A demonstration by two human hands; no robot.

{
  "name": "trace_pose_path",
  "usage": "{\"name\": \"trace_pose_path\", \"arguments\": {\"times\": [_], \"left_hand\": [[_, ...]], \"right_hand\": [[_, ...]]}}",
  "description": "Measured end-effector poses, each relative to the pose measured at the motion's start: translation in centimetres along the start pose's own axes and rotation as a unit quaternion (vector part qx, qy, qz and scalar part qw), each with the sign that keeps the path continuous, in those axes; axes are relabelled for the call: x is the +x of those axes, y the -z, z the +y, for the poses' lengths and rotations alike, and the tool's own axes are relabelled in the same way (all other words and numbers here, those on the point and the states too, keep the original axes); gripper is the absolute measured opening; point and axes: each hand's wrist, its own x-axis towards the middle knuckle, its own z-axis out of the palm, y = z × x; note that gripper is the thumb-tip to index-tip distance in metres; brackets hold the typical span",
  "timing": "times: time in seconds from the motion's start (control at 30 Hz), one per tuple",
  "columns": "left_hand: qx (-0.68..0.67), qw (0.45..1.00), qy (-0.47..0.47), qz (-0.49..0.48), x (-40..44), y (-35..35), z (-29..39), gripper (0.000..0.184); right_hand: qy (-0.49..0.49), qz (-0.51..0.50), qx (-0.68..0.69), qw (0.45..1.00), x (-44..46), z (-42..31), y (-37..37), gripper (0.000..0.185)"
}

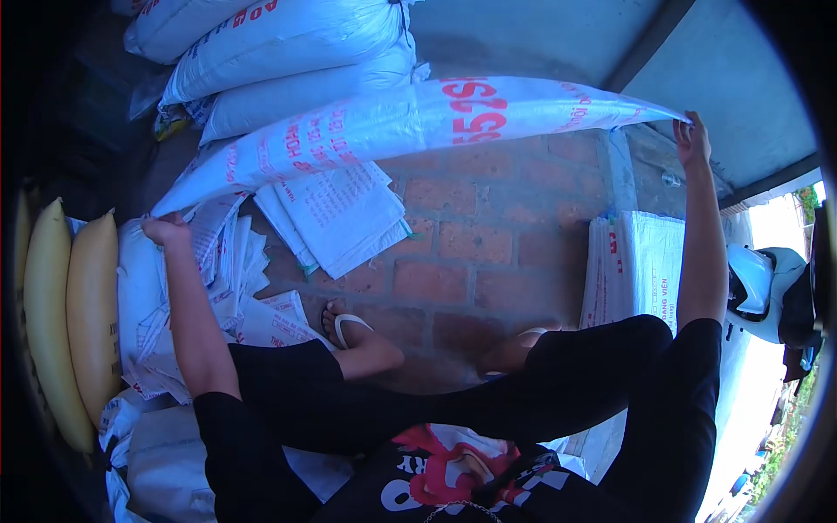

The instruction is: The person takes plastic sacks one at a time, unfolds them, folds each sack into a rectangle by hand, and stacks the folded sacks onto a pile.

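Fingers are curled shut on both sides: the left hand makes a fist on one end of a white sack, and the right hand grips the other end. From where I stand, I cannot tell just how each thumb sits against the plastic.

The sack hangs between them as one long band, its long axis running from the left middle of the frame up to the upper right. It bows away from the body, so its middle lies farther forward than a straight line from fist to fist. The left end is the lower one, closer to the knees; neither hand touches the middle, where the big red print shows.

Just below the left fist, at left, is a loose pile of sacks. A flat stack lies on the brick floor under the band, and another stack stands below the right forearm. Full sacks fill the upper left, and yellow bags stand upright at the left edge.
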Motion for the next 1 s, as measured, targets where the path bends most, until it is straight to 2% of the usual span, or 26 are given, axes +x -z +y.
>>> {"name": "trace_pose_path", "arguments": {"times": [0.1, 0.17, 0.23, 0.27, 0.3, 0.33, 0.37, 0.4, 0.43, 0.47, 0.5, 0.53, 0.6, 0.63, 0.7, 0.8, 0.9, 1.0], "left_hand": [[0.036, 0.998, 0.032, 0.027, -5.0, 5.1, -5.0, 0.059], [0.070, 0.991, 0.071, 0.085, -6.3, 9.3, -8.6, 0.060], [0.115, 0.971, 0.123, 0.170, -7.1, 13.8, -12.3, 0.058], [0.131, 0.957, 0.145, 0.212, -7.5, 15.4, -13.4, 0.059], [0.169, 0.950, 0.153, 0.215, -9.5, 16.1, -13.7, 0.062], [0.207, 0.941, 0.160, 0.215, -12.0, 15.8, -14.4, 0.067], [0.243, 0.920, 0.142, 0.273, -13.3, 15.7, -15.7, 0.069], [0.281, 0.893, 0.125, 0.329, -14.6, 16.0, -17.1, 0.073], [0.276, 0.896, 0.154, 0.311, -16.6, 15.7, -18.0, 0.073], [0.267, 0.899, 0.184, 0.295, -18.8, 15.3, -18.6, 0.073], [0.254, 0.905, 0.215, 0.267, -19.9, 16.0, -19.3, 0.071], [0.242, 0.908, 0.245, 0.237, -20.9, 16.8, -20.1, 0.070], [0.193, 0.923, 0.291, 0.161, -21.5, 19.9, -23.1, 0.066], [0.159, 0.931, 0.303, 0.127, -22.3, 20.2, -23.9, 0.066], [0.166, 0.933, 0.306, 0.090, -26.0, 18.0, -23.2, 0.066], [0.196, 0.945, 0.262, -0.023, -28.9, 17.5, -24.7, 0.071], [0.354, 0.934, 0.040, -0.036, -29.5, 17.6, -25.7, 0.089], [0.496, 0.862, 0.045, 0.091, -29.6, 15.9, -25.7, 0.110]], "right_hand": [[-0.031, 0.023, -0.106, 0.994, 1.2, 6.8, 5.4, 0.032], [0.043, 0.130, -0.204, 0.969, -1.7, 11.7, 7.5, 0.055], [0.075, 0.157, -0.476, 0.862, -7.0, 13.2, 7.7, 0.075], [0.163, 0.174, -0.594, 0.768, -4.9, 16.8, 11.3, 0.078], [0.171, 0.211, -0.641, 0.718, -8.5, 18.2, 9.3, 0.065], [0.225, 0.171, -0.716, 0.638, -13.1, 18.5, 6.9, 0.064], [0.309, 0.081, -0.723, 0.613, -15.7, 20.4, 6.5, 0.059], [0.352, -0.069, -0.732, 0.580, -18.7, 21.3, 5.6, 0.054], [0.363, -0.213, -0.703, 0.573, -21.0, 23.4, 5.0, 0.052], [0.340, -0.360, -0.649, 0.578, -22.8, 26.8, 4.9, 0.053], [0.244, -0.487, -0.653, 0.526, -25.4, 28.3, 3.6, 0.055], [0.187, -0.552, -0.665, 0.467, -28.2, 30.2, 2.7, 0.059], [0.153, -0.566, -0.655, 0.476, -33.4, 33.9, 2.1, 0.063], [0.175, -0.571, -0.650, 0.471, -35.7, 35.3, 2.0, 0.063], [0.221, -0.574, -0.641, 0.460, -39.1, 37.2, 1.9, 0.062], [0.234, -0.643, -0.586, 0.434, -42.0, 38.3, 1.0, 0.063], [0.270, -0.648, -0.585, 0.407, -43.3, 37.5, 0.0, 0.065], [0.249, -0.653, -0.594, 0.399, -43.8, 37.4, -0.6, 0.065]]}}
